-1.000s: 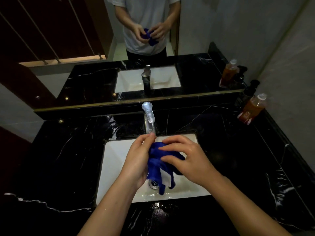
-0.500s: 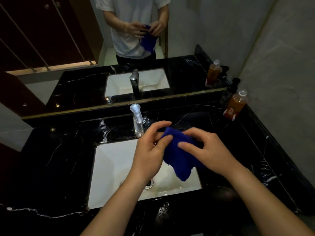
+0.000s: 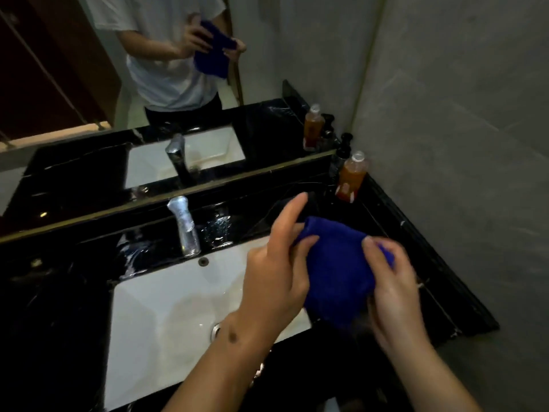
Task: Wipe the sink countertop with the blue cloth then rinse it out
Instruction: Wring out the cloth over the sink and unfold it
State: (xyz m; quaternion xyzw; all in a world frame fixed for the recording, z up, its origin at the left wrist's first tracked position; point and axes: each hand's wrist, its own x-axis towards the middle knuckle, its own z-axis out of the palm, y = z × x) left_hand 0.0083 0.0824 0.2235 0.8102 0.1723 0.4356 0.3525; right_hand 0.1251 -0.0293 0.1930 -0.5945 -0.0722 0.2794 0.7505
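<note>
A: Spanning the view: black marble bench, white sink set in it.
B: Blue cloth?
A: Above the sink's right edge. Left hand pinches one side, forefinger extended; right hand grips the other.

Both forearms reach forward, raised. The left hand pinches with thumb and middle fingers, index finger extended upward. The right hand curls its fingers inward, gripping.
</note>
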